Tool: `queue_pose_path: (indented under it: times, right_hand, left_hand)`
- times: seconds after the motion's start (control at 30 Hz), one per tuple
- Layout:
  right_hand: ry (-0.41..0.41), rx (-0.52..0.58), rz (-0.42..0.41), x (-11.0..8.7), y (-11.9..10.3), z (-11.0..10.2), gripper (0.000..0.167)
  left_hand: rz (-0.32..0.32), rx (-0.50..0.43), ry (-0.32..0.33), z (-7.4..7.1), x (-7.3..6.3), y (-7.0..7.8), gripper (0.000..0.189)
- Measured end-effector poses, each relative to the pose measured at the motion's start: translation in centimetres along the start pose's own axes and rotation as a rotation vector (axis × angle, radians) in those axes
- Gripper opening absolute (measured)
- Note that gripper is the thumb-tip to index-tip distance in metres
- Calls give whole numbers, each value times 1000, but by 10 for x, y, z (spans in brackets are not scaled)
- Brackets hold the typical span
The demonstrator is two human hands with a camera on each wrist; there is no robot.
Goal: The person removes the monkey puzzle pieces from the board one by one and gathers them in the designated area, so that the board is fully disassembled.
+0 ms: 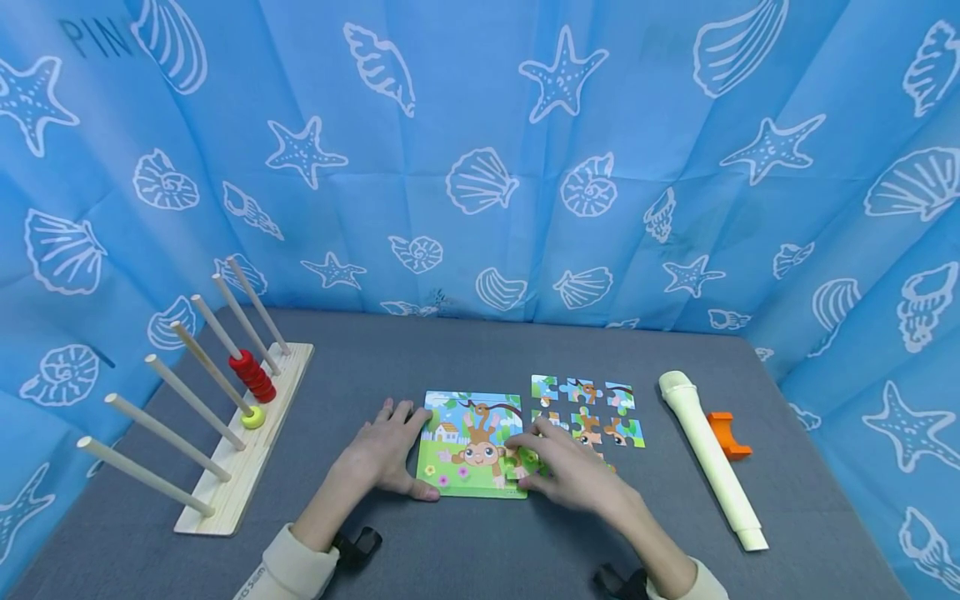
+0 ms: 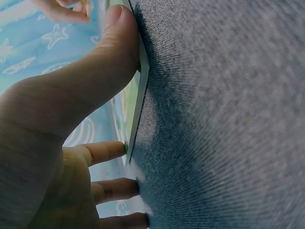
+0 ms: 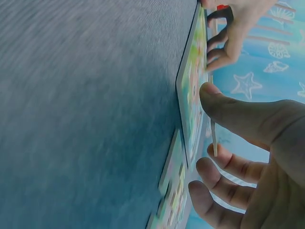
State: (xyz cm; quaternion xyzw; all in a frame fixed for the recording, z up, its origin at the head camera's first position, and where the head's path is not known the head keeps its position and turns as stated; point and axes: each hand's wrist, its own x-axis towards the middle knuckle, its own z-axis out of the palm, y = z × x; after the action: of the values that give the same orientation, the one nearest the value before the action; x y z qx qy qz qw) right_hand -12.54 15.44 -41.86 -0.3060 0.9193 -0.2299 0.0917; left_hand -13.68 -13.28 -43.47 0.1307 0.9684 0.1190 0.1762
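Note:
A puzzle board [image 1: 431, 462] with a monkey picture lies flat on the table. My left hand [image 1: 386, 454] rests at its left side, fingers spread; the thumb [image 2: 116, 38] touches the lower left corner and the index finger touches the left edge. Over the board's right part, my right hand [image 1: 573, 468] pinches a thin puzzle piece [image 3: 213, 138] between thumb and index finger. That piece is seen edge-on in the right wrist view, tilted over the board. Loose puzzle pieces [image 1: 620, 397] lie in rows right of the board, some hidden behind my right hand.
At the left stands a wooden peg rack [image 1: 258, 454] with tall pegs, red rings [image 1: 252, 377] and a yellow ring [image 1: 253, 417]. On the right lie a pale microphone-shaped tube [image 1: 712, 462] and an orange curved block [image 1: 727, 436]. A blue curtain [image 1: 480, 250] hangs behind the table.

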Motion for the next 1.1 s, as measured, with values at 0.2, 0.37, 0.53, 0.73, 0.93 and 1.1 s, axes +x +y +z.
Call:
queue_pose_path:
  times: [0.2,0.37,0.53,0.73,0.93,1.1]
  right_hand:
    - [20,-6,33,-13,12,-5,42]
    - [23,-16,58,-24,23,-9,44]
    - [57,-40,50,-35,34,-16,43]
    - [31,-25,127,-51,45,-25,46]
    - [26,-49,197,-66,58,-29,47]
    - [9,-65,224,-74,70,-32,48]
  left_hand:
    - [-3,6,-12,1,-1,0,114]
    - [1,-1,-15,2,0,-1,114]
    - [2,-3,-14,1,1,-1,114]
    - [6,-11,-16,0,3,-2,113]
    - [14,-17,-13,1,2,-3,112]
    - [15,-17,-15,2,2,-3,112]
